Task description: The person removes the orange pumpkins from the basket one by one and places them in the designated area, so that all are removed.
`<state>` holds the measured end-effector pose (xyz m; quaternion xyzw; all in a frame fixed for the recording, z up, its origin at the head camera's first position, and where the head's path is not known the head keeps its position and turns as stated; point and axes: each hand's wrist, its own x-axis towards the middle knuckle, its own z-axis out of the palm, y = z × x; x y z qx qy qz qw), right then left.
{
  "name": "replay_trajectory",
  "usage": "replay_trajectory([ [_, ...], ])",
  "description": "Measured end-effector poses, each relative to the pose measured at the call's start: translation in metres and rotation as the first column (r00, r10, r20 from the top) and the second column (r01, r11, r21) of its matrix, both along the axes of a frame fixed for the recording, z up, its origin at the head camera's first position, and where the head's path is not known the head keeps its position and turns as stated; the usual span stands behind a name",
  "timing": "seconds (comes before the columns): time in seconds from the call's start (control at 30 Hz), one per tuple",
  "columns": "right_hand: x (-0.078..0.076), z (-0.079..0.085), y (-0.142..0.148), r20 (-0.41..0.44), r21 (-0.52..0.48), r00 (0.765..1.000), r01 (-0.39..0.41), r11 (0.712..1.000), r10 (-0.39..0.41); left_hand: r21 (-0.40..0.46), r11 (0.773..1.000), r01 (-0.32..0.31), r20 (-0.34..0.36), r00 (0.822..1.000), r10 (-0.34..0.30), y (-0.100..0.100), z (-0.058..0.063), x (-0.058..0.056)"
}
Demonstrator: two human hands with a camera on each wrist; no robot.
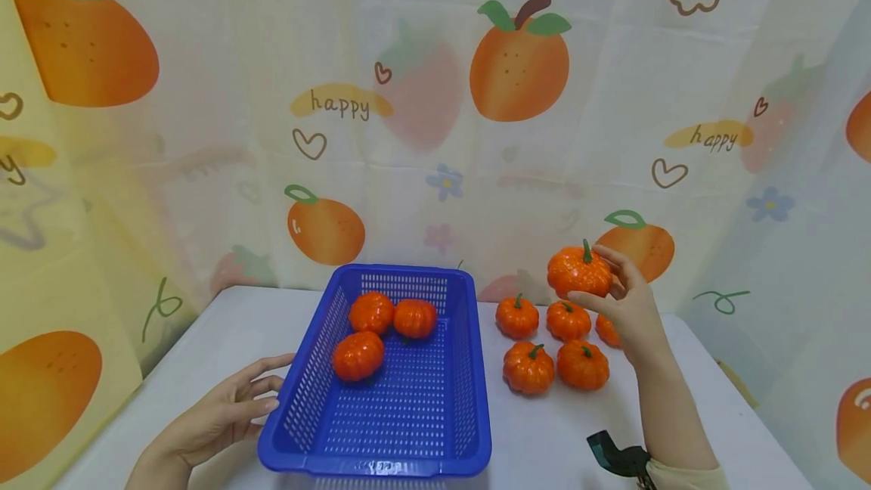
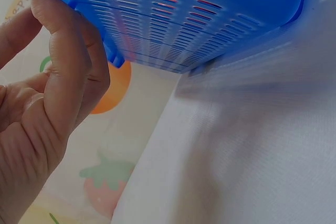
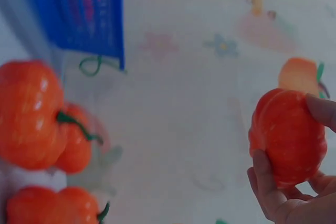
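Observation:
My right hand (image 1: 629,308) holds a small orange pumpkin (image 1: 578,272) with a green stem, raised above the others at the right. In the right wrist view, thumb and fingers grip that pumpkin (image 3: 289,137) from its sides. Below it, several more pumpkins (image 1: 528,369) stand on the table. A blue plastic basket (image 1: 481,399) with slotted walls sits in the middle, and three pumpkins (image 1: 358,356) lie in its far left part. My left hand (image 1: 218,414) is at the basket's left side, fingers loosely bent, fingertips right at the rim; the left wrist view shows the hand (image 2: 63,72) beside the slotted wall.
The white table (image 1: 551,445) ends at a printed fabric backdrop (image 1: 422,195) with fruit drawings at the back and sides. A dark strap-on device (image 1: 619,456) is at the right wrist. Some pumpkins stand close along the basket's right side.

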<state>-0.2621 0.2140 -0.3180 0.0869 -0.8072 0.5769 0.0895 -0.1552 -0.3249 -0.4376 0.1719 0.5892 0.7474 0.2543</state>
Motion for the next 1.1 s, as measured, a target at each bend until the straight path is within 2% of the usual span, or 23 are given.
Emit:
replay_trajectory([
  [0.2, -0.006, -0.020, 0.039, 0.047, 0.054, 0.994, 0.095, 0.994, -0.098, -0.011, 1.000, -0.010, 0.004, 1.000, 0.010, 0.000, 0.000, 0.000],
  [0.5, -0.006, -0.049, 0.083, 0.166, 0.068, 0.978, 0.117, 0.991, -0.127, 0.011, 1.000, 0.009, -0.022, 1.000, -0.008, -0.001, -0.002, -0.001],
  [0.77, -0.006, -0.079, 0.103, 0.298, 0.000, 0.938, 0.189, 0.982, -0.180, -0.003, 1.000, 0.003, -0.009, 1.000, -0.003, -0.001, -0.002, -0.001],
  [0.93, -0.008, -0.087, 0.110, 0.369, -0.025, 0.902, 0.252, 0.967, -0.225, -0.009, 1.000, 0.000, 0.002, 1.000, 0.000, -0.001, -0.003, -0.001],
  [1.1, -0.010, -0.095, 0.117, 0.407, 0.000, 0.874, 0.290, 0.957, -0.265, 0.004, 1.000, 0.007, 0.001, 1.000, -0.007, -0.002, -0.003, -0.001],
])
